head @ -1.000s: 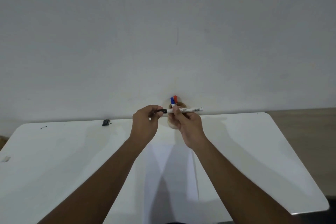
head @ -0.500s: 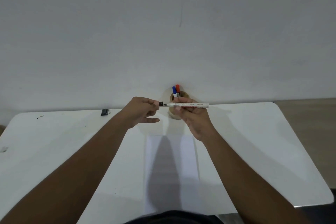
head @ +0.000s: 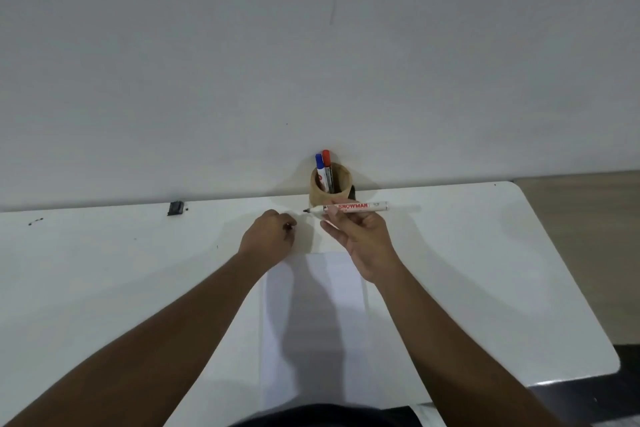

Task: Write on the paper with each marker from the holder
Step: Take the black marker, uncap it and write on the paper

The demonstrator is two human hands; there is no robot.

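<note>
A white marker lies level in my right hand, its bare black tip pointing left, above the far end of the white paper. My left hand is closed around the marker's black cap, a short way left of the tip and apart from it. A round wooden holder stands at the table's far edge against the wall, just behind my right hand. It holds a blue-capped marker and a red-capped marker, both upright.
The white table runs to a rounded right edge, with floor beyond. A small dark clip sits at the far edge to the left, with dark specks further left. A plain white wall rises behind.
My left hand has pulled the cap off the marker and dropped down and left of the tip. My right hand has lowered the marker slightly. The camera view has tilted down.
</note>
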